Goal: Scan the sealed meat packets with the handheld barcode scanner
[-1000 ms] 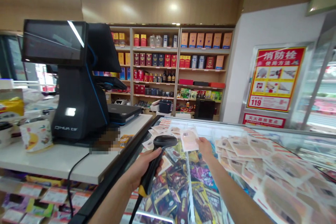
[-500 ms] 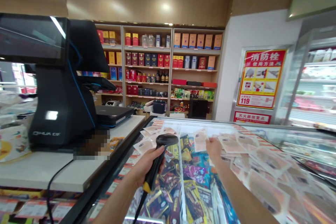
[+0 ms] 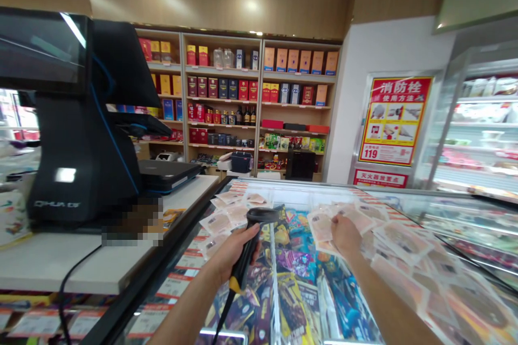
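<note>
My left hand (image 3: 232, 250) is wrapped round the handle of a black barcode scanner (image 3: 245, 259) with a yellow band and a cable trailing down. Its head tilts toward the right, over the glass top of a chest freezer (image 3: 279, 190). My right hand (image 3: 347, 233) has its fingertips closed on a flat clear packet (image 3: 321, 225) with pale contents. The held packet overlaps others at the near left of a spread of similar packets (image 3: 404, 242). A smaller group of these packets (image 3: 224, 221) lies left of the scanner. What is inside them is blurred.
Colourful wrapped ice creams (image 3: 299, 264) show through the glass. Left stands a black checkout terminal (image 3: 84, 145) on a white counter (image 3: 97, 261), with a cable hanging down. Behind are shelves of boxed goods (image 3: 220, 89) and a red fire-hydrant sign (image 3: 396, 121).
My right hand has moved right with the packet, bringing it against the spread of packets there. The scanner has shifted slightly right in my left hand. The view has turned a little.
</note>
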Demonstrator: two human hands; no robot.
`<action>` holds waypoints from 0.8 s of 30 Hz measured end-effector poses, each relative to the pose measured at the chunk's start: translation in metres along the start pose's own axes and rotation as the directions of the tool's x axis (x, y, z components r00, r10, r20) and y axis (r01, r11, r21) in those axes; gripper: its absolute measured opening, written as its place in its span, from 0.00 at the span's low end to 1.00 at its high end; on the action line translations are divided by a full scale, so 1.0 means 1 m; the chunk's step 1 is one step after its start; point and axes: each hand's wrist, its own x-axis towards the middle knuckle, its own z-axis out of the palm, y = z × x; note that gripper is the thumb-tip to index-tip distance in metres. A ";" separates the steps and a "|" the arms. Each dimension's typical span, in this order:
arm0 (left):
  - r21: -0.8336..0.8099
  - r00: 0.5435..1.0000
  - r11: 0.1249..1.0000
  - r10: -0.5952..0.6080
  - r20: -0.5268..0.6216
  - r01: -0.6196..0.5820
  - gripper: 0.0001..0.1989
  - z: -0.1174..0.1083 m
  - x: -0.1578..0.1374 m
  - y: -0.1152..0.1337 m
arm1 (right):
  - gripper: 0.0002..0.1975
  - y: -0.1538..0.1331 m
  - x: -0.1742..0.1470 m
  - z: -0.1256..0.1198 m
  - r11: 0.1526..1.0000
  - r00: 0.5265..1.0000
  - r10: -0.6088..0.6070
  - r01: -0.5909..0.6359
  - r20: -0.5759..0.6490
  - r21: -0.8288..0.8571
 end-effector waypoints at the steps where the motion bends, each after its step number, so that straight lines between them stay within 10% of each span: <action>1: -0.007 1.000 1.000 -0.004 -0.014 0.004 0.16 -0.002 -0.001 0.000 | 0.11 0.000 -0.001 0.001 0.999 1.000 -0.018 0.018 -0.018 -0.032; 9: -0.034 0.991 0.999 0.002 -0.137 -0.007 0.16 -0.035 -0.016 -0.002 | 0.12 -0.044 -0.018 0.003 0.993 0.965 -0.099 0.110 -0.244 0.031; 16: -0.042 0.951 0.999 -0.038 -0.307 0.027 0.15 -0.071 -0.041 -0.001 | 0.11 -0.136 -0.074 0.020 0.928 0.958 -0.288 0.279 -0.002 0.248; 24: -0.072 0.947 0.997 0.012 -0.320 -0.037 0.14 -0.098 -0.059 -0.004 | 0.24 -0.212 -0.140 0.023 0.841 0.825 -0.523 0.458 0.215 0.287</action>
